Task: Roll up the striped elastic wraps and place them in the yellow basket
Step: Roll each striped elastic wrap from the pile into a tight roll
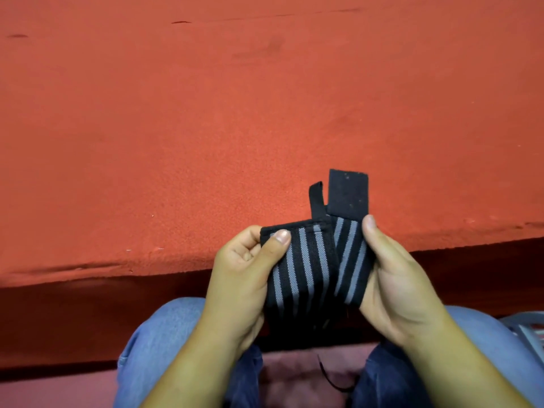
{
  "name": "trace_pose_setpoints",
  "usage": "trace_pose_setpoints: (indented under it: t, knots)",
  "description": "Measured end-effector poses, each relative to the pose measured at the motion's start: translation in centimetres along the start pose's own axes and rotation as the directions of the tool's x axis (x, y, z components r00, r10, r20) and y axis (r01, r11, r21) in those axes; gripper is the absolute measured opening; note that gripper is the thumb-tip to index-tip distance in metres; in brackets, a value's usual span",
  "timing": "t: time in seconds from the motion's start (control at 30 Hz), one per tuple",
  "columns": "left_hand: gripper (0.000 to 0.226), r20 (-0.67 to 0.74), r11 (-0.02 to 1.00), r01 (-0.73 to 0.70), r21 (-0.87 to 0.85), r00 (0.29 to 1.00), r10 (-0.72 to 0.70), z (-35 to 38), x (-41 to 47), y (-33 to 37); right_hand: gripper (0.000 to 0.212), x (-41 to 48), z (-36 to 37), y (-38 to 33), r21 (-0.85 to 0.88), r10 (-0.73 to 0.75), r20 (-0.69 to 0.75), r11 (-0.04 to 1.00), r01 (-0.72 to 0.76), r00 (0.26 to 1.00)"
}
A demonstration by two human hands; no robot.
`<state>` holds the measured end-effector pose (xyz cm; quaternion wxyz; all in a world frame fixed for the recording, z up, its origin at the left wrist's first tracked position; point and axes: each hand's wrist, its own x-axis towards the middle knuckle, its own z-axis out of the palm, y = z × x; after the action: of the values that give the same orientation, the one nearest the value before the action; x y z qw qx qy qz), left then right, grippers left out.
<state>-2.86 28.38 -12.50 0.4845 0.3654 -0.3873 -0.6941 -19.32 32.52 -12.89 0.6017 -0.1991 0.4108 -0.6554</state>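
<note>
There are two hands, a left hand (pixel 241 272) and a right hand (pixel 394 278). The two striped panels are probably one folded striped wrap (pixel 306 269), though there may be two, with one plain black tab (pixel 348 191) and one narrow loop (pixel 316 198). Also one red cloth (pixel 206 128), two knees (pixel 164 328) in jeans, one thin black cord (pixel 329 378) and one grey object (pixel 530 334).

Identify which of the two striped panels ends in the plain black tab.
The rear panel, against the right hand: the plain black tab stands above it. The front panel, under the thumb of the left hand, ends in a narrow black hem.
</note>
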Motion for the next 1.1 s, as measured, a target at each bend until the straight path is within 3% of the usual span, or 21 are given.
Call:
trace_pose_setpoints:
  t: [0.2,0.3,0.4,0.5,0.63,0.77,0.87,0.97,1.1]
  knots:
    - [0.019,-0.006,1.000,0.017,0.011,1.000,-0.017,0.4,-0.1,0.2,0.053,-0.4,0.5,0.6,-0.055,0.016,0.048,0.998,-0.014,0.999]
    - [0.019,-0.046,0.982,-0.097,0.161,0.993,0.106,0.1,0.0,-0.1,0.050,-0.4,0.6,1.1,-0.138,-0.077,-0.008,0.988,0.075,0.997]
    - [0.024,-0.077,0.845,-0.286,0.452,0.931,0.356,-0.1,-0.1,-0.2,0.044,-0.4,0.5,1.6,-0.235,-0.215,-0.105,0.954,0.186,0.971]
    - [0.025,-0.077,0.714,-0.371,0.594,0.857,0.510,0.1,-0.8,0.0,0.042,-0.9,0.5,1.9,-0.406,-0.328,-0.098,0.875,0.263,0.940]
    - [0.023,-0.095,0.628,-0.389,0.674,0.797,0.596,0.5,-1.3,-0.2,0.031,-1.7,1.3,2.5,-0.536,-0.429,-0.036,0.770,0.345,0.903]
    - [0.024,-0.057,0.614,-0.398,0.681,0.808,0.587,1.2,-1.6,-0.8,0.026,-1.7,2.1,3.4,-0.570,-0.404,0.005,0.751,0.334,0.915]
    - [0.020,0.005,0.682,-0.396,0.615,0.866,0.499,1.9,-1.8,-1.1,0.034,-1.4,2.2,4.2,-0.522,-0.349,0.010,0.798,0.303,0.937]
    - [0.014,0.122,0.769,-0.376,0.517,0.922,0.368,2.1,-1.9,-1.3,0.060,-1.2,2.4,4.7,-0.309,-0.241,-0.020,0.925,0.224,0.970]
    - [0.025,0.206,0.692,-0.429,0.581,0.900,0.385,1.9,-1.6,-1.6,0.046,-0.9,2.4,3.5,0.064,-0.076,-0.104,0.995,0.083,0.992]
